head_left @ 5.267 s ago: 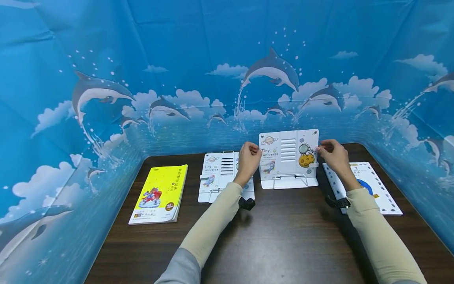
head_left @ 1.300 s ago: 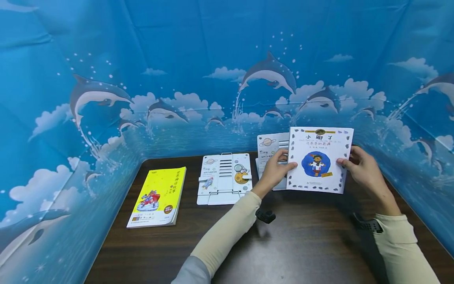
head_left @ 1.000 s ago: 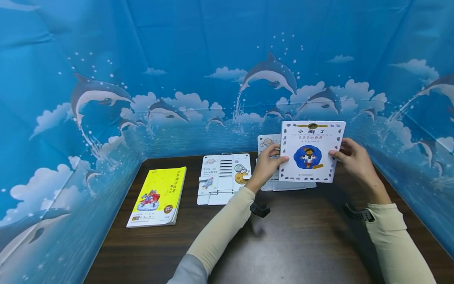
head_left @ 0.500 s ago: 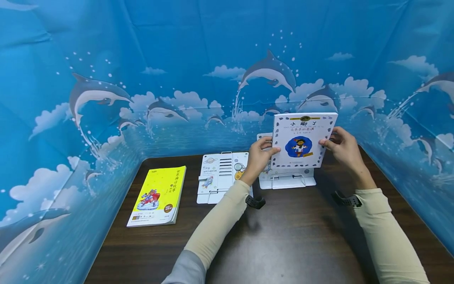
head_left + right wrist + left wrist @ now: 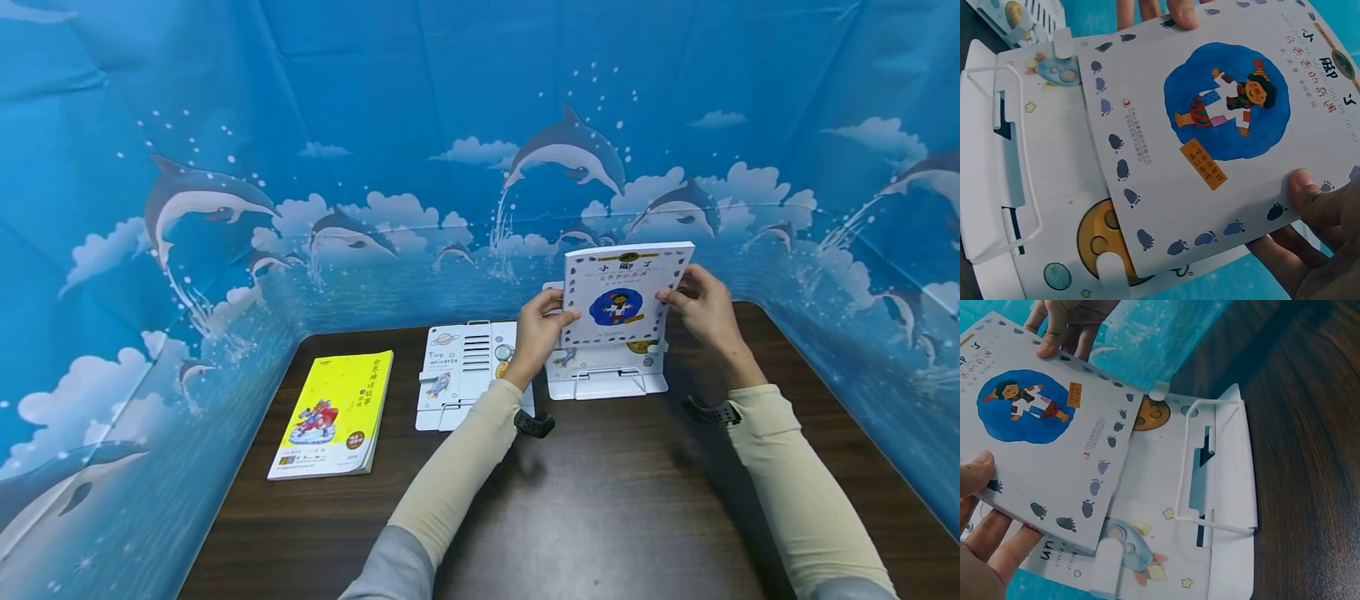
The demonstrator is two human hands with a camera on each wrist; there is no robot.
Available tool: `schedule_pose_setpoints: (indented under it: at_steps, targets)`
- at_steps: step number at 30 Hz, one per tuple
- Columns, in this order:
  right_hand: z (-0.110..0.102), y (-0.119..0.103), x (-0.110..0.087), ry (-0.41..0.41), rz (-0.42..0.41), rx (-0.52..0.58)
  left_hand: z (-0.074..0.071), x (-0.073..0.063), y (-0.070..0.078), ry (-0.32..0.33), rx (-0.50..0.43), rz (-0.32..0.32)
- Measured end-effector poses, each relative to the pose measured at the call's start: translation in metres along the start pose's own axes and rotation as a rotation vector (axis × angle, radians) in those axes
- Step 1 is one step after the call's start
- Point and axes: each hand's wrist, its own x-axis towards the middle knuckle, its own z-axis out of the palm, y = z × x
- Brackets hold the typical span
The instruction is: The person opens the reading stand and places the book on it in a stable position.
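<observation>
A white book (image 5: 618, 287) with a blue round picture and a border of small footprints is held up in front of a white book stand (image 5: 603, 382). My left hand (image 5: 536, 333) grips its left edge, thumb on the cover and fingers behind. On the opposite edge, my right hand (image 5: 708, 312) pinches it the same way. In the left wrist view the book's lower edge hangs above the stand's wire page holder (image 5: 1182, 469) and ledge (image 5: 1235, 462). Two side clips (image 5: 1113, 275) on the stand show beside the book. The stand's upper part is hidden behind the cover.
A second white stand (image 5: 457, 375) with a space print lies to the left, partly covered by my left forearm. Further left, a thick yellow book (image 5: 333, 417) lies on the dark wooden table (image 5: 600, 500). A blue dolphin-print cloth (image 5: 420, 150) rises behind the table.
The white book, lying at the right of the table at first, is now in both hands. It has moved left and up to in front of the upright stand, tilting back.
</observation>
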Motion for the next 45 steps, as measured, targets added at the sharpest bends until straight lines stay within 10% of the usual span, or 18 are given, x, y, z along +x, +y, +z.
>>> schedule_pose_setpoints:
  at_steps: [23, 45]
  targets:
    - [0.013, 0.014, -0.001, -0.005, 0.028, -0.025, -0.002, -0.004, -0.016, 0.011, 0.052, -0.032]
    - [0.026, 0.025, -0.009, 0.08, 0.06, -0.159, -0.004, -0.009, -0.02, 0.115, 0.342, 0.056]
